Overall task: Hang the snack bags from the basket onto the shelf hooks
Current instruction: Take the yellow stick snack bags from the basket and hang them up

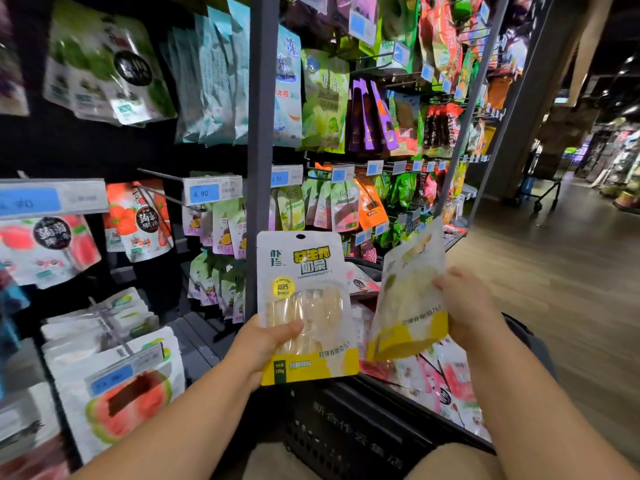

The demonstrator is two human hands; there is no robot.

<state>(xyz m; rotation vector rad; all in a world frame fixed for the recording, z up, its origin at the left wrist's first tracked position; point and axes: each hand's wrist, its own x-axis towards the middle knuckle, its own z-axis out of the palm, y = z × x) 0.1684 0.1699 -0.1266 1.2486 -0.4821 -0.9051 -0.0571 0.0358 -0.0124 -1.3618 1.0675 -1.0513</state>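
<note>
Shelf aisle; snack bag [306,306] in left hand [266,344]

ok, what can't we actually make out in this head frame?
- Basket contents: mostly hidden behind both held bags and the arms.
- Right bag: motion-blurred, print unreadable.
- Left hand: fingers hidden behind the left bag; only the thumb shows.
- Far-left hanging bags: blurred, labels unreadable.
- Target hook: cannot tell which one.
- Far-right price tags: too small to read.
</note>
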